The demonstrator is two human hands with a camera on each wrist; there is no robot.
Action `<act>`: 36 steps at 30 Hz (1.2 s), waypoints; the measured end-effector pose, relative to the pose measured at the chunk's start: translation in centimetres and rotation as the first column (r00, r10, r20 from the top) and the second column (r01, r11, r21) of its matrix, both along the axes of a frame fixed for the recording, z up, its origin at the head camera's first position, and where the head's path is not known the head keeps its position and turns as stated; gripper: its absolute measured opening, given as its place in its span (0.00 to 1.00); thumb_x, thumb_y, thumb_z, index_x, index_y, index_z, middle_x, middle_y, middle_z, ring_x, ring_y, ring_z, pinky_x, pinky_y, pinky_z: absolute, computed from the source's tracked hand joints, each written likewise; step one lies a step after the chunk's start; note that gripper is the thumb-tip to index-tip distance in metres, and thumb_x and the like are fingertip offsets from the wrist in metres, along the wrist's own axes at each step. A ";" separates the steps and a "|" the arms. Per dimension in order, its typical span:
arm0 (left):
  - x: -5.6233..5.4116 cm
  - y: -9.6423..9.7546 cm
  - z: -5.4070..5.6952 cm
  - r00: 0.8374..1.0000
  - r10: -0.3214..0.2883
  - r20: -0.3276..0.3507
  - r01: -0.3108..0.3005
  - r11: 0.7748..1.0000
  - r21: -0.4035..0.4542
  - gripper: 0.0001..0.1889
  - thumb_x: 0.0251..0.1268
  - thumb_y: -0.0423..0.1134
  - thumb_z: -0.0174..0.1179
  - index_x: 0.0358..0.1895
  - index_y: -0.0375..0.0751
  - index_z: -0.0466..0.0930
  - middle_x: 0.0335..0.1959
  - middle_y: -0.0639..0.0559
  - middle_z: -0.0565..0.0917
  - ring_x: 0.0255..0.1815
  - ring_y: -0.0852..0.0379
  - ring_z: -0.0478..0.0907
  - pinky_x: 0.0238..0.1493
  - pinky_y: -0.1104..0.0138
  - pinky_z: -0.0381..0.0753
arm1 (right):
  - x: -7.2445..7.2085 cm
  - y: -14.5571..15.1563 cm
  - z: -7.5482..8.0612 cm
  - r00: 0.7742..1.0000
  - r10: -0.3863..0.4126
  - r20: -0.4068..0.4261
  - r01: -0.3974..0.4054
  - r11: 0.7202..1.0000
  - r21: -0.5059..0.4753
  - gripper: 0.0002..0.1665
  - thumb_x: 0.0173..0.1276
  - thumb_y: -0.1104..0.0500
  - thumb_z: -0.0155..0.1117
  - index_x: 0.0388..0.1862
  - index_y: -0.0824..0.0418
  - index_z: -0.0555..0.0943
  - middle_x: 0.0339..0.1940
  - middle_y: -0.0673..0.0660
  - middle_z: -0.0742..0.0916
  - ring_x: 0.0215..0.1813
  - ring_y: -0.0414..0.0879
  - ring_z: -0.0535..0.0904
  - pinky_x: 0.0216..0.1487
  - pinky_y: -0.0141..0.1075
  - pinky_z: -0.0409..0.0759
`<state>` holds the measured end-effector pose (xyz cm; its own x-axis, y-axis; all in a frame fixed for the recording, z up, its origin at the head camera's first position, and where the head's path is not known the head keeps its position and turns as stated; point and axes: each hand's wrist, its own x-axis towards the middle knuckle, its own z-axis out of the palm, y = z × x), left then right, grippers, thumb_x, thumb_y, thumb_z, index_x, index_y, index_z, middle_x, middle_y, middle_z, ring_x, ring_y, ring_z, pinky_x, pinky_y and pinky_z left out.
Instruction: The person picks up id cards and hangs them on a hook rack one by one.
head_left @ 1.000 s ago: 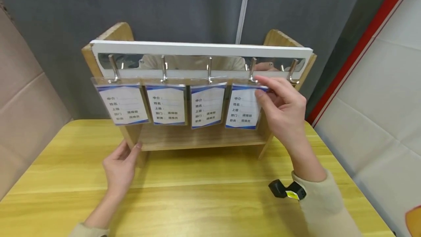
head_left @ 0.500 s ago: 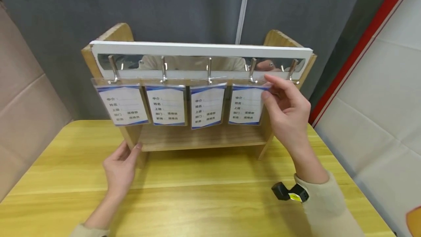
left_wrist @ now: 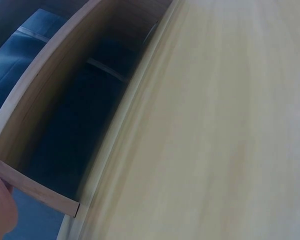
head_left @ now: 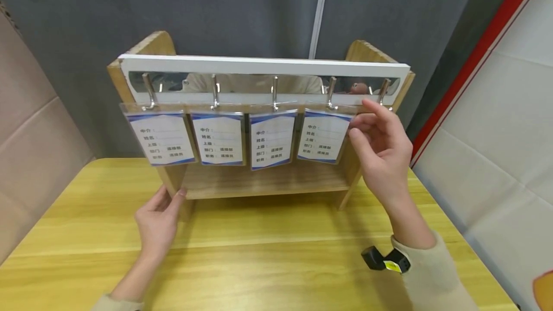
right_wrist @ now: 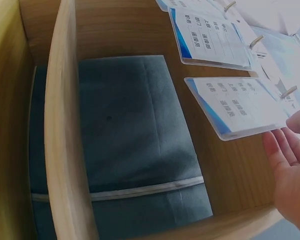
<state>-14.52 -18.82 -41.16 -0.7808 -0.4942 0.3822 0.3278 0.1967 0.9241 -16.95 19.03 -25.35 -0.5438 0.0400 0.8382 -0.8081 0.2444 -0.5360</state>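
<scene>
Several clear badge holders with white and blue cards hang in a row from metal hooks on a wooden rack (head_left: 263, 191). The rightmost badge holder (head_left: 325, 137) hangs slightly tilted from its hook (head_left: 331, 92). Just beside its right edge is my right hand (head_left: 384, 157), fingers loosely bent, holding nothing. In the right wrist view, the thumb and fingers lie close to that badge holder's (right_wrist: 240, 107) corner; whether they brush it I cannot tell. My left hand (head_left: 157, 220) grips the rack's lower left side panel, thumb in front; the left wrist view catches only part of this hand (left_wrist: 1, 207).
A bare hook (head_left: 383, 91) stands at the far right of the white-framed mirror strip (head_left: 263, 64). The rack stands on a yellow wood-grain table (head_left: 268, 258). A grey curtain (head_left: 242, 8) hangs behind, and a white panel with a red edge (head_left: 497, 133) borders the right.
My right hand has let go of the rightmost badge holder and drawn away to the right. That badge holder has swung a little on its hook. The left hand has kept still.
</scene>
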 end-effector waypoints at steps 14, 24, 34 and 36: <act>0.0 -0.1 0.1 1.000 -0.007 0.012 0.006 1.000 0.022 0.20 0.66 0.25 0.66 0.61 0.35 0.82 0.55 0.36 0.81 0.44 0.75 0.84 0.47 0.75 0.86 | 0.4 2.1 -1.3 0.992 0.122 0.007 -0.122 0.992 -0.023 0.24 0.68 0.81 0.56 0.64 0.78 0.73 0.43 0.59 0.85 0.39 0.47 0.83 0.45 0.29 0.88; 0.0 -0.2 -0.1 1.000 -0.020 -0.004 0.020 0.999 0.028 0.20 0.66 0.24 0.66 0.61 0.34 0.81 0.55 0.35 0.81 0.45 0.74 0.84 0.47 0.74 0.86 | 0.9 3.4 -2.4 0.990 0.134 0.037 -0.135 0.991 0.017 0.25 0.67 0.82 0.55 0.63 0.78 0.73 0.44 0.58 0.86 0.40 0.46 0.82 0.46 0.26 0.87; -0.1 -0.1 -0.1 1.000 -0.018 -0.007 0.018 0.999 0.037 0.20 0.66 0.24 0.66 0.61 0.34 0.82 0.55 0.35 0.81 0.44 0.73 0.85 0.48 0.74 0.86 | 1.1 4.7 -3.4 0.982 0.172 0.072 -0.173 0.985 -0.001 0.24 0.68 0.82 0.55 0.64 0.79 0.72 0.44 0.58 0.85 0.41 0.46 0.82 0.45 0.25 0.88; -0.1 -0.1 -0.1 1.000 -0.016 -0.004 0.016 0.999 0.038 0.20 0.66 0.24 0.66 0.61 0.34 0.82 0.55 0.35 0.81 0.44 0.73 0.85 0.48 0.74 0.86 | 1.2 5.1 -3.7 0.981 0.172 0.088 -0.172 0.985 0.001 0.25 0.69 0.82 0.55 0.65 0.78 0.72 0.45 0.57 0.85 0.43 0.45 0.82 0.46 0.25 0.87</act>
